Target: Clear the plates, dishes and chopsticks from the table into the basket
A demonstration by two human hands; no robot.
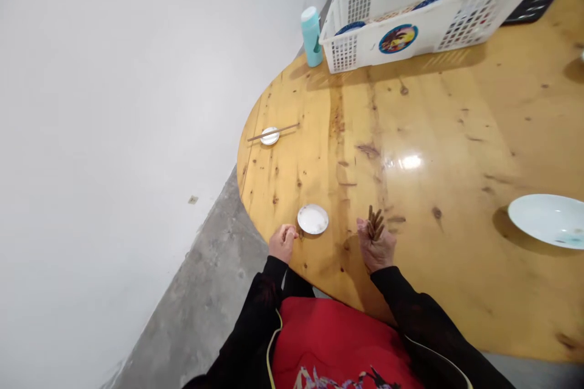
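**Around the round table**

You have a white basket (438,18) at the far edge with a teal bottle (311,36) just beside it. A far saucer (269,135) carries chopsticks (274,132) across it. A large pale plate (547,220) sits well apart at your right.

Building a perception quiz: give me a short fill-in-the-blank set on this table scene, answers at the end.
1. The right hand grips a bundle of brown ____.
2. The small white dish beside the left hand sits near the table edge; a second dish farther off has a pair of ____ laid across it.
3. The bottle beside the white basket is ____ in colour.

Missing words: chopsticks; chopsticks; teal
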